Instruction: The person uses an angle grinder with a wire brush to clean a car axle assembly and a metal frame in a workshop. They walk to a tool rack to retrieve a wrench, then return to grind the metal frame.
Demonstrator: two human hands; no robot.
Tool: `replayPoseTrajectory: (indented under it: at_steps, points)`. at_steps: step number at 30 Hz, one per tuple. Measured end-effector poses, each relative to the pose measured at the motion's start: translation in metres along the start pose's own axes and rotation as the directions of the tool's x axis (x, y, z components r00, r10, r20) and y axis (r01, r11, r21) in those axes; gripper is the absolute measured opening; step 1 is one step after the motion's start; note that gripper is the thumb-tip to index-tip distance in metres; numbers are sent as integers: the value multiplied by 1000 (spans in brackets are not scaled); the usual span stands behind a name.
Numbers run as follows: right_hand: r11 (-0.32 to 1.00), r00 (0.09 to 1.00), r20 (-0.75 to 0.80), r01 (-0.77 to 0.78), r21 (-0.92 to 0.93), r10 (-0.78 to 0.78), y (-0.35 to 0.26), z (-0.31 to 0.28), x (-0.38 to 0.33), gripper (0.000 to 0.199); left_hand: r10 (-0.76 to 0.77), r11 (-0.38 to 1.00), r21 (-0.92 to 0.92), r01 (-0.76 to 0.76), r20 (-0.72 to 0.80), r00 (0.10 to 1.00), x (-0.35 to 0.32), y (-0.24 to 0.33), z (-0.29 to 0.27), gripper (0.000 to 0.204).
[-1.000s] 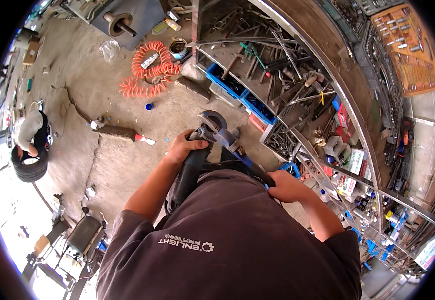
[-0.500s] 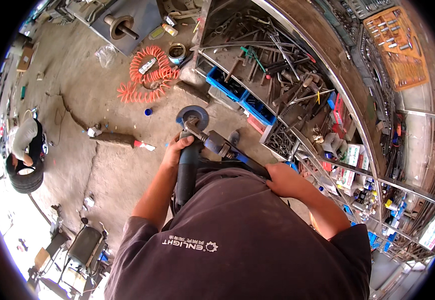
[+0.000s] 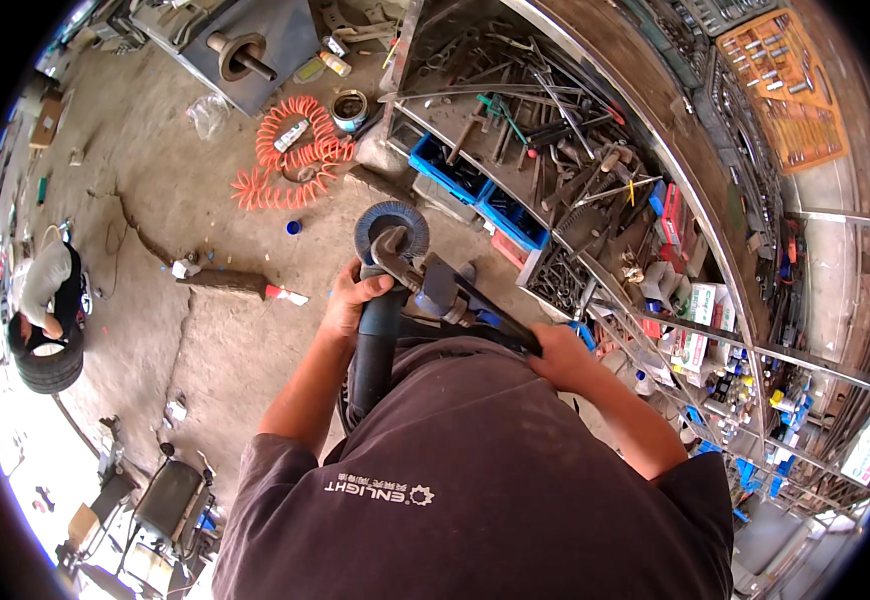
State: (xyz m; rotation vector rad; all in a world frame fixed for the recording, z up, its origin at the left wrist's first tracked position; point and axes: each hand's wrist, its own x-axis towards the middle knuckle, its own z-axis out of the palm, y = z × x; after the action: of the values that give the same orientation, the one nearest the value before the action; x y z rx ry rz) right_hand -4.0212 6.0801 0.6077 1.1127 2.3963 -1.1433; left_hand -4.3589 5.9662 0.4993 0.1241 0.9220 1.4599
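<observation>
My left hand (image 3: 350, 300) is wrapped round the neck of an angle grinder (image 3: 379, 345), which stands upright against my front with its head pointing away. A round, dark blue-grey disc (image 3: 417, 226) sits on that head, its rim ribbed. Closed on the handle of a large pipe wrench (image 3: 439, 290) is my right hand (image 3: 565, 358). The wrench slants across from the right, and its curved jaw lies over the middle of the disc. Whether the jaw grips the nut there cannot be made out.
At front right, a metal bench (image 3: 655, 125) is heaped with tools, with blue bins (image 3: 450, 168) at its edge. A coiled orange hose (image 3: 300, 130), a wooden block (image 3: 225, 282) and a can (image 3: 350, 108) lie on the floor. Someone handles a tyre (image 3: 50, 368) at far left.
The wrench has turned slightly, so its curved jaw shows more from the side. The disc has tilted and shifted a little. Both hands keep their holds.
</observation>
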Motion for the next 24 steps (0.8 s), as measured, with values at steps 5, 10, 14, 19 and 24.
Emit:
replayPoseTrajectory:
  at_steps: [5, 10, 14, 19, 24]
  points:
    - [990, 998, -38, -52, -133, 47, 12, 26, 6, 36, 5, 1000, 13, -5, 18, 1000, -4, -1, -1, 75]
    - [987, 997, -63, -61, -147, 52, 34, 11, 9, 27, -16, 1000, 23, 15, 67, 998, -7, -8, 5, 75]
    - [963, 986, -167, -72, -261, 29, 52, -36, 11, 28, -104, 989, 123, 86, 150, 983, -12, -5, 17, 77]
    - [943, 987, -161, -68, -326, 16, 87, -84, 6, 26, -189, 934, 345, 97, 244, 951, -18, -5, 37, 89]
    - [915, 936, -270, 107, -389, -224, 115, -92, 14, 30, -270, 849, 527, 37, 374, 887, -23, -9, 55, 96]
